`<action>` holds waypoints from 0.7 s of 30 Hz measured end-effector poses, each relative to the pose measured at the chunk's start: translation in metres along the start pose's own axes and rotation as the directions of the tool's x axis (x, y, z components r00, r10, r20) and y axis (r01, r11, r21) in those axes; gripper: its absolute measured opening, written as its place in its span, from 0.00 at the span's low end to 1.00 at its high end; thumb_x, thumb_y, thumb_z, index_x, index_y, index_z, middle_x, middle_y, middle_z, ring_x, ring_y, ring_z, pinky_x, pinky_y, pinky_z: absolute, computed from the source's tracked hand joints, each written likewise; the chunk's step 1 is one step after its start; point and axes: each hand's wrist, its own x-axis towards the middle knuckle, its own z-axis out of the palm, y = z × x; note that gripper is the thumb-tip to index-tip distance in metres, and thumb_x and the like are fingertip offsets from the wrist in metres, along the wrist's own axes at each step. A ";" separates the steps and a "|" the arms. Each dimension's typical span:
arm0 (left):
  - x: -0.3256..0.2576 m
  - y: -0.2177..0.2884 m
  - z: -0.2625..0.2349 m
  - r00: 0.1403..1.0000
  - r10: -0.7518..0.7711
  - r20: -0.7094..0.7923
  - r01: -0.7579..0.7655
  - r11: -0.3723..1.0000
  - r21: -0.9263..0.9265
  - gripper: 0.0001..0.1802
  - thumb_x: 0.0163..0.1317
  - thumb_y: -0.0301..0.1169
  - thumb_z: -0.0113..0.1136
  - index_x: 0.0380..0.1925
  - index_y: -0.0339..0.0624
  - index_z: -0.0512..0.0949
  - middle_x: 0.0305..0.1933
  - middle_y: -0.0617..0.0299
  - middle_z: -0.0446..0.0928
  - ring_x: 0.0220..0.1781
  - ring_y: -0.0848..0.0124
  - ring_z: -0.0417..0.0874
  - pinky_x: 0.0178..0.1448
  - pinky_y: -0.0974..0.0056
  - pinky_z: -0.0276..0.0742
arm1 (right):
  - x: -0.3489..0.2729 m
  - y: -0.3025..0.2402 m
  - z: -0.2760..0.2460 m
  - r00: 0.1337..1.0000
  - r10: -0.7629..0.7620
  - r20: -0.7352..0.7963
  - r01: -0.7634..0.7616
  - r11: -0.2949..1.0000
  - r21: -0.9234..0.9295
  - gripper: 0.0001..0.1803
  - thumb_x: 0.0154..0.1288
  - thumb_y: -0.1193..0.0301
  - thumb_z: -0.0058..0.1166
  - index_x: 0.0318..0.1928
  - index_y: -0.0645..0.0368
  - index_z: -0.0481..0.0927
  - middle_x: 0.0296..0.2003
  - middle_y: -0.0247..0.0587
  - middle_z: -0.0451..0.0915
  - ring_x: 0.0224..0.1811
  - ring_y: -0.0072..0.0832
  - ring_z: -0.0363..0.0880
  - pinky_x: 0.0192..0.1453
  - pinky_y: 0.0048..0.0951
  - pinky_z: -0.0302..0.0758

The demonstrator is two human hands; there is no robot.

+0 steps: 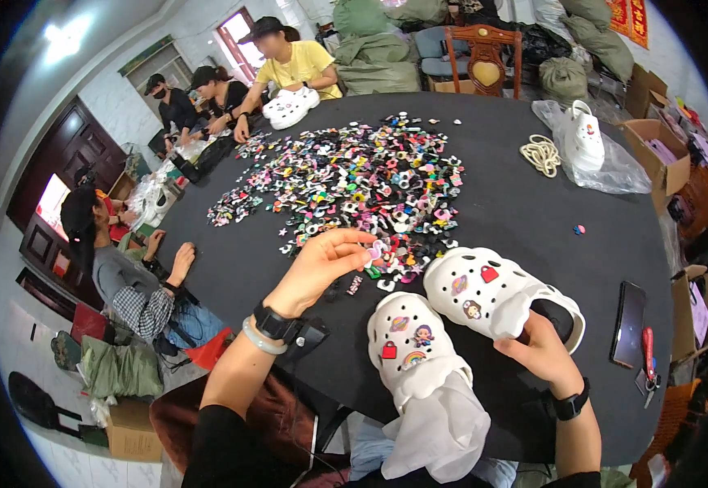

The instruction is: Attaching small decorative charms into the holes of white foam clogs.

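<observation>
My left hand (pixel 319 267) pinches a small pink-and-white shoe charm (pixel 376 250) at the near edge of a large heap of loose, many-coloured shoe charms (pixel 350 175). My right hand (pixel 539 351) grips a white clog (pixel 517 294) at its heel opening, with the fingers partly inside. That clog carries a planet, a red bag and a round character charm. Beside it, on the left, a second white clog (pixel 382 329) rests near the table edge with planet, red bag, figure and rainbow charms. Thin white wrapping (pixel 439 427) trails from its heel.
On the dark table (pixel 517 203), right of the clogs, lie a phone (pixel 629 324) and red-handled scissors (pixel 649 358). Farther back are coiled rope (pixel 540 155) and another white clog (pixel 587 138) on clear plastic. Several people sit around the left side, one by a white clog (pixel 290 107).
</observation>
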 end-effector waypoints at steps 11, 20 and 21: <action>0.015 0.024 0.082 0.934 0.124 0.334 -0.234 0.921 0.311 0.11 0.60 0.32 0.64 0.42 0.42 0.84 0.36 0.67 0.83 0.34 0.81 0.74 0.36 0.73 0.66 | -0.005 -0.014 -0.021 0.990 0.117 0.078 -0.133 0.960 0.245 0.23 0.58 0.70 0.59 0.52 0.68 0.73 0.46 0.38 0.77 0.47 0.22 0.75 0.54 0.26 0.72; 0.055 0.012 0.129 0.884 0.114 0.452 -0.310 0.869 0.385 0.11 0.54 0.35 0.69 0.34 0.42 0.85 0.35 0.65 0.82 0.39 0.75 0.76 0.45 0.66 0.70 | -0.010 -0.009 -0.009 0.995 0.072 0.067 -0.084 0.978 0.190 0.21 0.56 0.71 0.61 0.50 0.65 0.74 0.42 0.36 0.78 0.43 0.21 0.75 0.50 0.26 0.73; 0.058 0.008 0.129 0.854 0.198 0.480 -0.420 0.807 0.415 0.10 0.53 0.35 0.69 0.33 0.43 0.85 0.34 0.65 0.82 0.40 0.73 0.76 0.45 0.66 0.70 | -0.010 -0.009 -0.009 0.996 0.071 0.057 -0.079 0.983 0.167 0.21 0.56 0.70 0.61 0.49 0.66 0.74 0.40 0.36 0.78 0.41 0.20 0.75 0.48 0.25 0.73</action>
